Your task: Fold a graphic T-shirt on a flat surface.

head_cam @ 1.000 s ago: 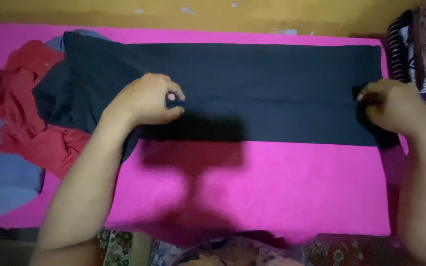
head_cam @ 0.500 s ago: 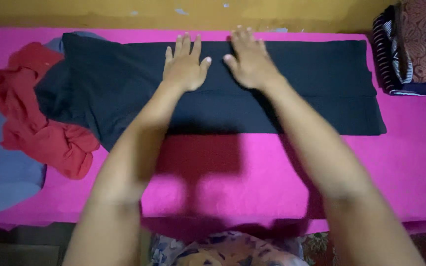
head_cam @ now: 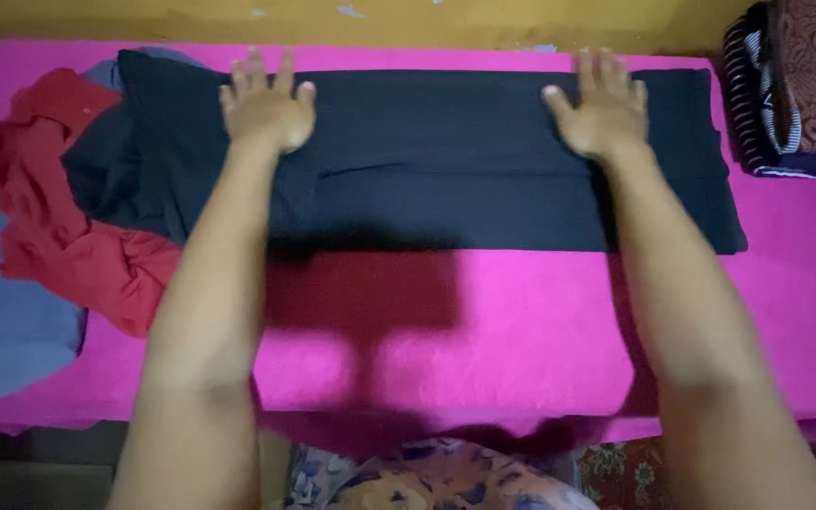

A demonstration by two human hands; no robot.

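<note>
A black garment (head_cam: 427, 156) lies folded into a long flat band across the far side of a bright pink bed cover (head_cam: 521, 331). My left hand (head_cam: 266, 104) rests flat on its left part, palm down, fingers spread. My right hand (head_cam: 597, 109) presses flat on its right part the same way. Neither hand holds anything.
A crumpled red garment (head_cam: 68, 236) and a blue-grey cloth (head_cam: 2, 321) lie at the left, partly under the black one. A stack of folded patterned textiles (head_cam: 795, 85) sits at the far right. A yellow wall (head_cam: 408, 19) runs behind the bed.
My hands were pinching the garment's near edge, then lay flat together at its middle. Now they have slid apart, left hand to the left and right hand to the right.
</note>
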